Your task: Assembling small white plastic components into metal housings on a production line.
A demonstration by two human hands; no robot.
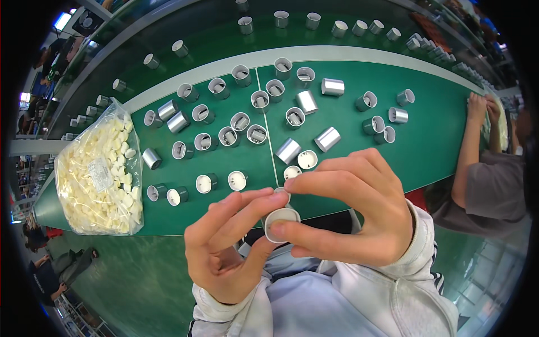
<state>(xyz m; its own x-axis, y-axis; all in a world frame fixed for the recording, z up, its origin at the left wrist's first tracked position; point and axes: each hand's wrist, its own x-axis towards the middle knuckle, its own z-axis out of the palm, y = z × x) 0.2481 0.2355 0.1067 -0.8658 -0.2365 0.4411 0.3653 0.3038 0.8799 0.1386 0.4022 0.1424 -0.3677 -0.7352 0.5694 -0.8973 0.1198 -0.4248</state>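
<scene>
Close in front of my body, my left hand (227, 241) has its thumb and fingers around a small round canister with a whitish end (287, 215). My right hand (359, 210) reaches in from the other side, its thumb pressed on that whitish end and its index finger bent over toward my left fingertips. The canister's side is mostly hidden by my fingers. Just beyond the fingertips stand two silver canisters with white inserts, one of them (307, 159) in plain sight and the other (292, 172) partly covered by my right index finger.
Several silver canisters (240, 122) with parts inside stand on the green table (337, 194); some lie on their sides. A clear bag of cream-coloured plastic pieces (101, 174) sits at the left. Canisters (245, 25) line a green strip beyond. Another person's arm (467, 149) is at the right.
</scene>
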